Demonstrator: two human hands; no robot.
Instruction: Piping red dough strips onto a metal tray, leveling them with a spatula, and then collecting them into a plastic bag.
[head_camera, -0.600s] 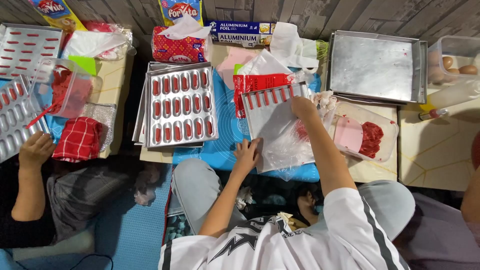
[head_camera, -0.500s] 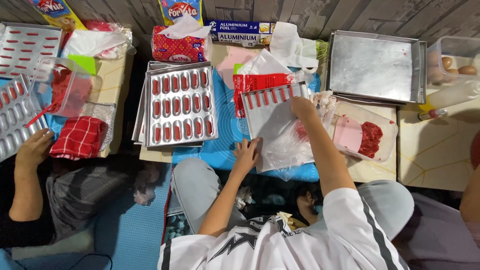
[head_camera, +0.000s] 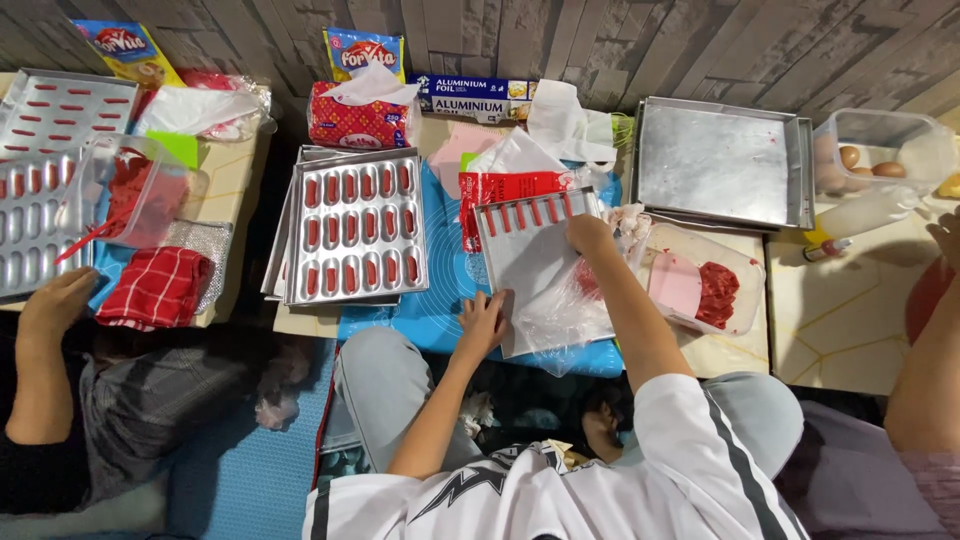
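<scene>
We work over a low tabletop (head_camera: 840, 330) crowded with baking gear, our left hand (head_camera: 483, 322) lying flat with fingers spread on the near corner of a metal tray (head_camera: 530, 262), pinning it to the blue mat (head_camera: 450, 290) beneath. Our right hand (head_camera: 590, 235) rests at the tray's far right edge, fingers curled down near the row of red strips (head_camera: 527, 215) along its top; we cannot tell whether it is pinching one. The tray looks thin, stiff and light, best taken by its raised rim; the strips appear soft, moist and easily torn, so a light touch at their ends seems wise. A clear plastic bag (head_camera: 565, 310), limp and slippery, drapes over the tray's right side. To the left sits a moulded pan (head_camera: 352, 228), its oval hollows filled with red. To the right, a tub (head_camera: 700, 290) holds red dough, and a bare steel pan (head_camera: 722, 165) sits beyond. Another person's hand (head_camera: 55, 300) rests at the far left.
</scene>
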